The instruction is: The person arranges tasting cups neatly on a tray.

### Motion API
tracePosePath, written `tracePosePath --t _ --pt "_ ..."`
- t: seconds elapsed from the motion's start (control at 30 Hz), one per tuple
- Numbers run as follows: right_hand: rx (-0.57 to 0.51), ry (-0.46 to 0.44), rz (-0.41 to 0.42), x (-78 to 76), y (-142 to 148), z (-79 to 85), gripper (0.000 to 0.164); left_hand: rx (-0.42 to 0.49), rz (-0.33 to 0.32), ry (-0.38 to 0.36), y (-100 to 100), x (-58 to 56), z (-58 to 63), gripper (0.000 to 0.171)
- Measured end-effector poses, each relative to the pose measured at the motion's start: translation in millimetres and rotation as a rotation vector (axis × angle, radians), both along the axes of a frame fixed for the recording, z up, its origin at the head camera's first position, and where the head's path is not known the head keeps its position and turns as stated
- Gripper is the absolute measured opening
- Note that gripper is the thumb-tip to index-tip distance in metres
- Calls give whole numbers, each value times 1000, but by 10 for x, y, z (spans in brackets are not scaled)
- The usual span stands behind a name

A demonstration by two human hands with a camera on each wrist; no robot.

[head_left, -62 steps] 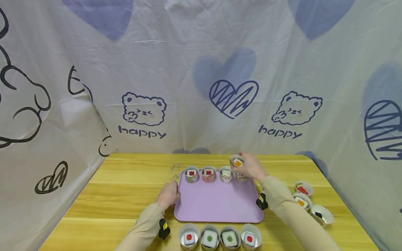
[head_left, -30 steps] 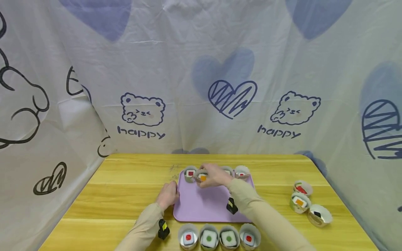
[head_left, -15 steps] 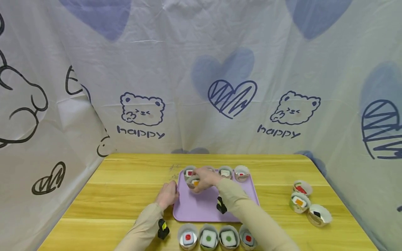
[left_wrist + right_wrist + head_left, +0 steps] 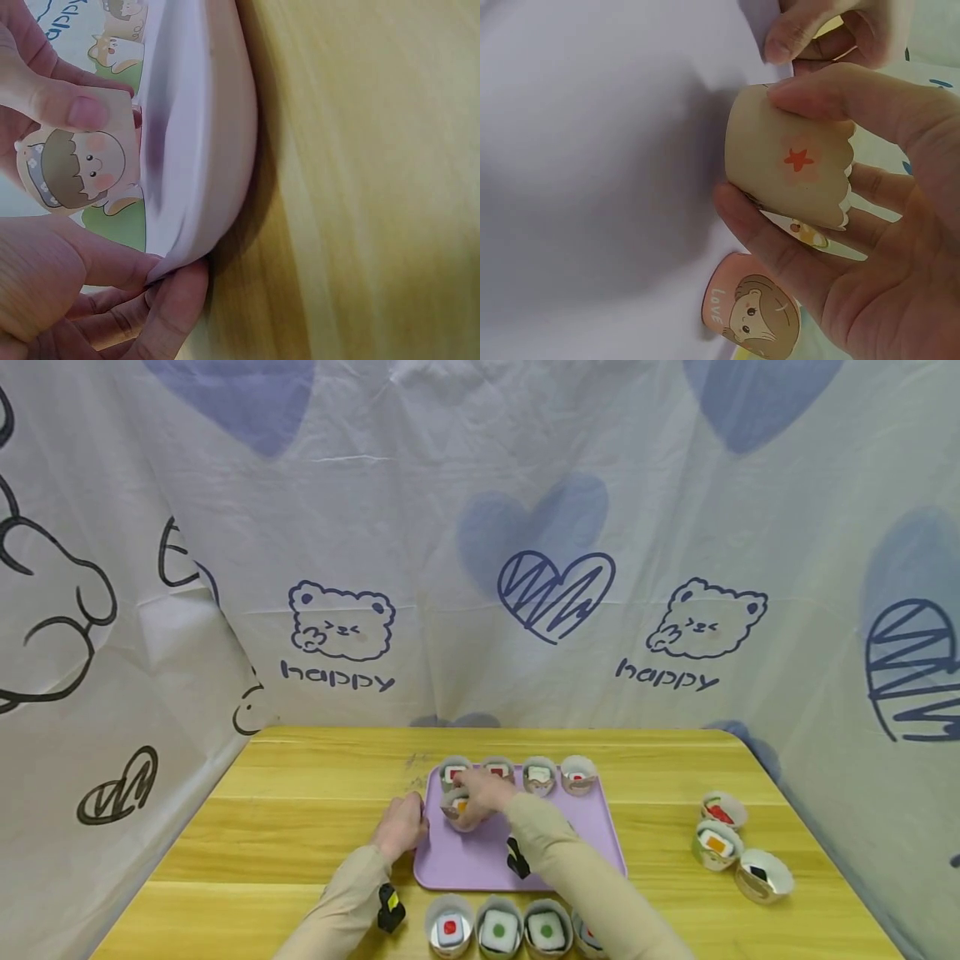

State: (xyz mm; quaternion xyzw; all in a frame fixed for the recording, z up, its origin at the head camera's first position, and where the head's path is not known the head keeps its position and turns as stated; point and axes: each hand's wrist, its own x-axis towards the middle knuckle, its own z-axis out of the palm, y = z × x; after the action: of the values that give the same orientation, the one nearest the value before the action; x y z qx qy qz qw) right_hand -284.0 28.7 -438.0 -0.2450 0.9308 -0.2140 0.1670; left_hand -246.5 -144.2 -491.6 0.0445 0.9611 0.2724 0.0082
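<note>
My right hand [image 4: 486,795] holds a paper baking cup [image 4: 787,161] over the far left part of the purple tray [image 4: 517,856]. Inside it is a white piece with an orange top. In the right wrist view, thumb and fingers lie on opposite sides of the cup, its base close to the tray. My left hand [image 4: 401,828] pinches the tray's left rim [image 4: 225,142] between thumb and fingers. Along the tray's far edge stands a row of several filled cups, among them a pink one [image 4: 754,304] just beside the right hand's fingers.
In front of the tray, a row of filled cups [image 4: 499,929] stands on the wooden table [image 4: 300,810], one partly hidden by the right sleeve. Three more cups [image 4: 717,845] stand at the right. A printed cloth [image 4: 450,652] hangs behind the table.
The right hand has carried the orange-topped cup from the tray's far right corner leftward, then nearer, to just in front of the leftmost back cup. The left hand has stayed on the rim.
</note>
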Motion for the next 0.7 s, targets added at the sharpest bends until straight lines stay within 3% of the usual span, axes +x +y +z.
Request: tracePosePath --t 0.7 --pt "69 135 -23 58 -35 -66 57 -15 -9 23 -5 23 29 6"
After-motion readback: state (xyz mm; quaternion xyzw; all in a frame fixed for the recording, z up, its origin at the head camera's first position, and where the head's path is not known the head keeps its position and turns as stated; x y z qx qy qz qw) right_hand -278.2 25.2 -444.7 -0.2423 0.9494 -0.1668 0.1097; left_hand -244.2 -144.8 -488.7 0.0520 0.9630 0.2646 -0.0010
